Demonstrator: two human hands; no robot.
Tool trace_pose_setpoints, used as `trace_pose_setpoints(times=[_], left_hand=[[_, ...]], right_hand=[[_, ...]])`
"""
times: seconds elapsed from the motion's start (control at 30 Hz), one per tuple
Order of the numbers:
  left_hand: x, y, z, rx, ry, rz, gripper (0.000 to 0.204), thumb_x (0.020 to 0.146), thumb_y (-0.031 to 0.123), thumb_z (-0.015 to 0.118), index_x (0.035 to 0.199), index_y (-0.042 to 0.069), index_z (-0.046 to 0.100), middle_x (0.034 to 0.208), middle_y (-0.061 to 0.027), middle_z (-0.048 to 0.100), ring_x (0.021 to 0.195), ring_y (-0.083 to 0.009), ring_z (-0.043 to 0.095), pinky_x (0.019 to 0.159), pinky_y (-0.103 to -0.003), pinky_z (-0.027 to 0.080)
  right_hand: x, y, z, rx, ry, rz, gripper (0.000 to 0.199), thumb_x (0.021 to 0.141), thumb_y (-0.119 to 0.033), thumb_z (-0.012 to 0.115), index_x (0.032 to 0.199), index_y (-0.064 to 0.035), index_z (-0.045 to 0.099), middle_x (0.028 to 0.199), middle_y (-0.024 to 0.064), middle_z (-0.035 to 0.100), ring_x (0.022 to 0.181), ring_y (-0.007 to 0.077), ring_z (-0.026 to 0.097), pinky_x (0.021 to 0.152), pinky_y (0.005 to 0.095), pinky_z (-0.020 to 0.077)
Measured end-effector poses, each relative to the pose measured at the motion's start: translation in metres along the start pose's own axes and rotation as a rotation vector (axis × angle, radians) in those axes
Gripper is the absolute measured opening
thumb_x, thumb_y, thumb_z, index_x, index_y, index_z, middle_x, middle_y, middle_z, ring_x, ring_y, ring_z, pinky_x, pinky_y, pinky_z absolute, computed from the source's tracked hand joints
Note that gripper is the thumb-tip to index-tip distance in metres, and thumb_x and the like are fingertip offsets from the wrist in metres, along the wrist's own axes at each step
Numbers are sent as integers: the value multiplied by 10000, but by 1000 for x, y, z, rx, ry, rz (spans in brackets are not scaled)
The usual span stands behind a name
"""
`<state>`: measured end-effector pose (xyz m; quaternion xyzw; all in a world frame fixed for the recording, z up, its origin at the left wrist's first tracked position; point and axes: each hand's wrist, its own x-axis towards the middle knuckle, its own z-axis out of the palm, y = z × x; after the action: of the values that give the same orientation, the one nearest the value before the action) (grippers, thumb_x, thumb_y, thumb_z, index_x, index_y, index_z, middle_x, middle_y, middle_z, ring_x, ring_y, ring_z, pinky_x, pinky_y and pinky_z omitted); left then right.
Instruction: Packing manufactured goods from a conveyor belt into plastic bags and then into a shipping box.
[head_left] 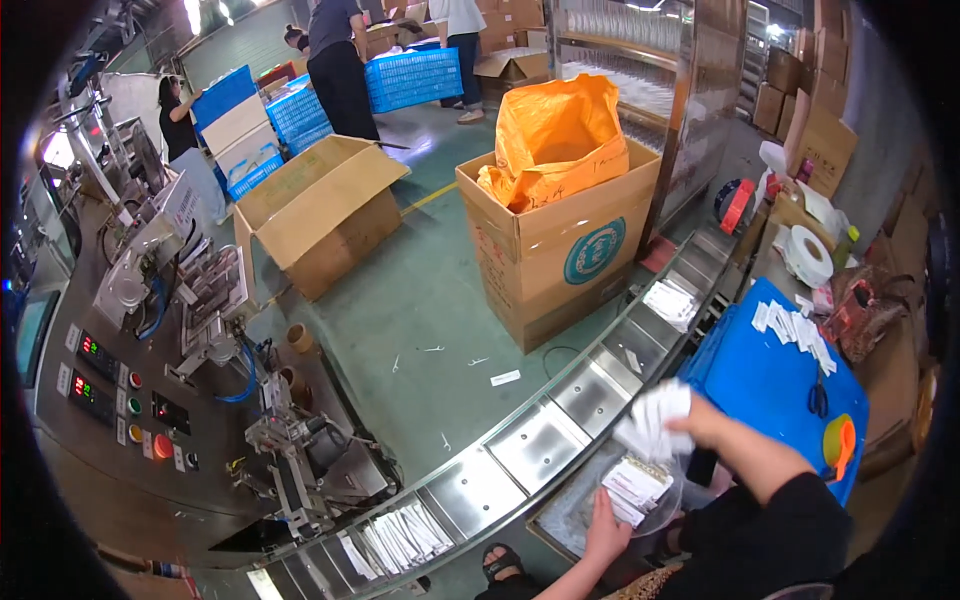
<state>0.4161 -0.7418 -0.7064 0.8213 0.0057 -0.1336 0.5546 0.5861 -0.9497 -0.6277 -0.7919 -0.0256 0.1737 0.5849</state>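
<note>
My right hand [703,424] is closed around a bunch of slim white packets [650,425], slightly smeared by motion. It is raised over a clear round plastic tub [672,508] in front of me. More white packets [636,486] lie stacked in the tub. My left hand [606,528] grips the tub's left side, close to those packets; part of its fingers is hidden. Just beyond the tub runs a curved conveyor of metal plates [527,447]. One pile of packets [405,538] rests on its lower left part, another pile [670,304] farther up on the right.
To my right, a blue surface [745,372] carries loose packets [795,330], scissors [818,400] and a tape roll [838,440]. A machine with a control panel [110,400] stands left. Beyond the conveyor are a carton [550,270] with an orange bag [560,125] and an open carton [325,225]. Other people work farther back.
</note>
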Motion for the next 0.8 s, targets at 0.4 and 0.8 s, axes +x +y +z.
trace_pose_setpoints(times=[0.4,0.8], left_hand=[[-11,27,-18,32,15,1,762,725,116,489,1376,-57,132,1448,-232,122,1328,-371,177,1048,-365,252],[-15,24,-22,-1,-12,-25,782,713,98,506,1373,-64,120,1431,-265,143,1331,-378,172,1070,-365,209]], right_hand=[[-36,33,58,-946,-136,127,930,665,-593,624,1394,-166,235,1400,213,250,1272,409,261,1011,541,242],[9,-35,49,-801,-3,-276,449,770,-361,605,1103,-62,571,991,174,607,911,346,568,810,392,458]])
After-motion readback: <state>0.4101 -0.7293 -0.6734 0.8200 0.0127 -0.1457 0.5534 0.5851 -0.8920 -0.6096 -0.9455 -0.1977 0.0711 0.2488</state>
